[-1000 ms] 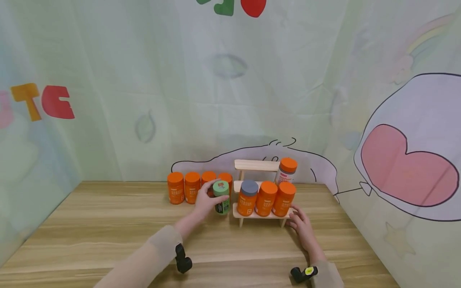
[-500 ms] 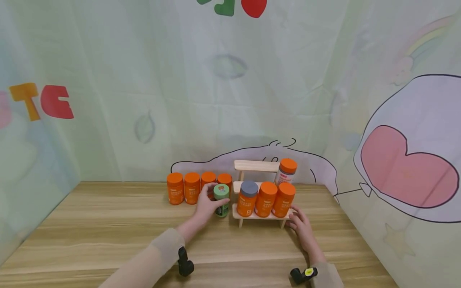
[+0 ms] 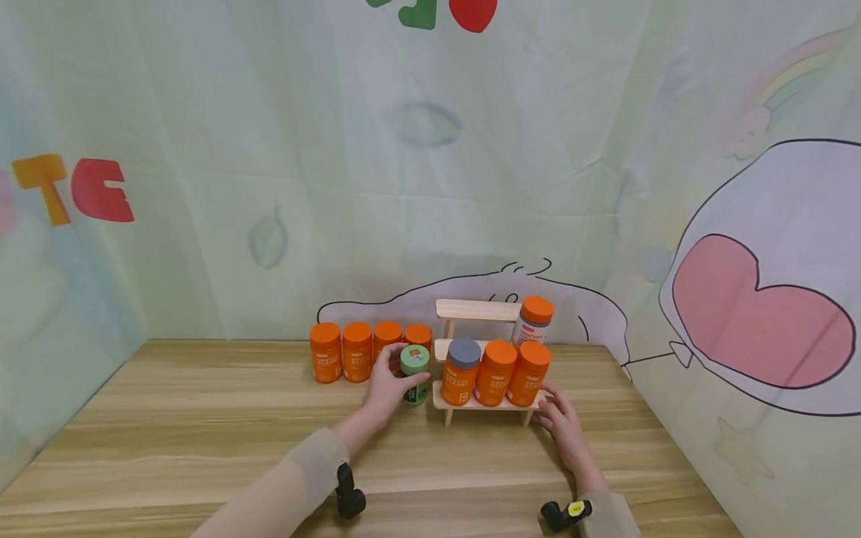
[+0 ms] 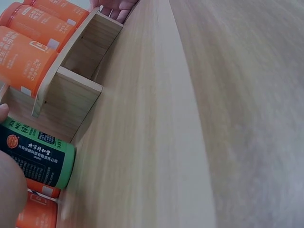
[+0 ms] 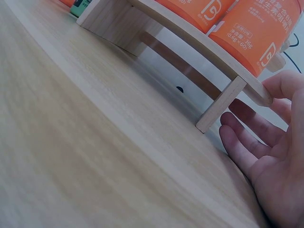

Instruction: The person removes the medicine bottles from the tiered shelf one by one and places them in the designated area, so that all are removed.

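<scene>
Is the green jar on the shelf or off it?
Off: the left hand holds the green jar beside the shelf.

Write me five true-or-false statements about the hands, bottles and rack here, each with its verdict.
1. The left hand holds the green bottle. True.
2. The wooden rack bears five bottles on its lowest shelf. False: three.
3. The gray-capped bottle is leftmost on that shelf. True.
4. The right hand grips a bottle. False: it touches the rack's end.
5. The green bottle's cap is orange. False: it is green.
</scene>
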Demonstrator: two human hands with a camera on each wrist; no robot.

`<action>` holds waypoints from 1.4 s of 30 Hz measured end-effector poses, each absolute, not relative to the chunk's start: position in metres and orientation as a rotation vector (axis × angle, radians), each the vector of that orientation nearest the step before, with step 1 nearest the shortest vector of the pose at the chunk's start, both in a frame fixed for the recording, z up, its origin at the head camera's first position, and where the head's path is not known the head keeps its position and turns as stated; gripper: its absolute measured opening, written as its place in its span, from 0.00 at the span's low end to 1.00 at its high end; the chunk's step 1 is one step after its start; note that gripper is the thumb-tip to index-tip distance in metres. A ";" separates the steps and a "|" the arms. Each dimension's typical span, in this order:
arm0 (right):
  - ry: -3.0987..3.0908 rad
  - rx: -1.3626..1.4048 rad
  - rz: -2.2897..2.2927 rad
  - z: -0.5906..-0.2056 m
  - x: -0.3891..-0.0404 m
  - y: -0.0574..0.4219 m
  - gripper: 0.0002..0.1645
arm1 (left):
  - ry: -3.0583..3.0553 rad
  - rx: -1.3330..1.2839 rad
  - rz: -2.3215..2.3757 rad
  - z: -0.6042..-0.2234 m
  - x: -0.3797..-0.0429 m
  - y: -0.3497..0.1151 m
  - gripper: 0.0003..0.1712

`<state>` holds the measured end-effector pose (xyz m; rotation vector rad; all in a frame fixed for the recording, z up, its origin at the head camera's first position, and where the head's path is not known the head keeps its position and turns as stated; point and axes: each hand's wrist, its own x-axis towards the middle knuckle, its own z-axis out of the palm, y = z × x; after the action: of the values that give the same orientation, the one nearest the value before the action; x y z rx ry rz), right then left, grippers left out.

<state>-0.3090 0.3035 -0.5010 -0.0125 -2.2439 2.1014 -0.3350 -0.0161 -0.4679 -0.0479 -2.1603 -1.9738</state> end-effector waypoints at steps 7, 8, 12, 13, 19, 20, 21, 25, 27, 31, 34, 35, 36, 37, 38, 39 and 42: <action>-2.258 0.009 2.096 -0.501 -0.308 0.304 0.27 | -2.148 -0.047 -1.988 -0.468 -0.335 -0.015 0.36; -2.254 0.010 2.100 -0.501 -0.308 0.304 0.27 | -2.148 -0.048 -1.986 -0.468 -0.335 -0.015 0.36; -2.251 0.023 2.100 -0.500 -0.307 0.304 0.27 | -2.156 -0.049 -1.976 -0.469 -0.336 -0.015 0.37; -2.247 0.022 2.102 -0.499 -0.307 0.304 0.27 | -2.163 -0.052 -1.970 -0.469 -0.336 -0.015 0.37; -2.245 0.032 2.097 -0.499 -0.305 0.303 0.27 | -2.189 -0.066 -1.951 -0.470 -0.336 -0.014 0.39; -2.245 0.035 2.099 -0.499 -0.305 0.303 0.27 | -2.186 -0.065 -1.954 -0.470 -0.336 -0.014 0.39; -2.245 0.040 2.098 -0.498 -0.305 0.303 0.27 | -2.180 -0.065 -1.958 -0.470 -0.336 -0.014 0.39; -2.233 0.045 2.095 -0.498 -0.305 0.302 0.27 | -2.167 -0.074 -1.964 -0.471 -0.336 -0.014 0.40; -2.233 0.041 2.092 -0.498 -0.305 0.302 0.27 | -2.155 -0.079 -1.970 -0.471 -0.335 -0.015 0.41; -2.237 0.027 2.112 -0.498 -0.305 0.302 0.27 | -2.149 -0.076 -1.969 -0.471 -0.332 -0.017 0.41; -2.239 0.020 2.127 -0.498 -0.305 0.302 0.28 | -2.136 -0.086 -1.966 -0.469 -0.330 -0.020 0.41; -2.238 0.017 2.128 -0.498 -0.305 0.302 0.28 | -2.132 -0.093 -1.961 -0.468 -0.329 -0.020 0.40; -2.236 0.013 2.132 -0.498 -0.305 0.302 0.28 | -2.126 -0.099 -1.959 -0.466 -0.329 -0.021 0.39; -2.234 0.011 2.134 -0.498 -0.305 0.302 0.28 | -2.111 -0.104 -1.961 -0.465 -0.330 -0.021 0.38; -2.230 0.007 2.135 -0.498 -0.305 0.302 0.28 | -2.095 -0.113 -1.960 -0.463 -0.330 -0.022 0.36; -2.228 0.004 2.137 -0.498 -0.305 0.302 0.28 | -2.076 -0.120 -1.957 -0.461 -0.330 -0.022 0.34; -2.224 0.001 2.136 -0.497 -0.305 0.302 0.28 | -2.007 -0.122 -1.974 -0.454 -0.330 -0.023 0.27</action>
<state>-0.3050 0.3022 -0.4974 0.0012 -2.2241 2.1363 -0.3297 -0.0229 -0.4542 -0.1220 -2.0067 -1.9739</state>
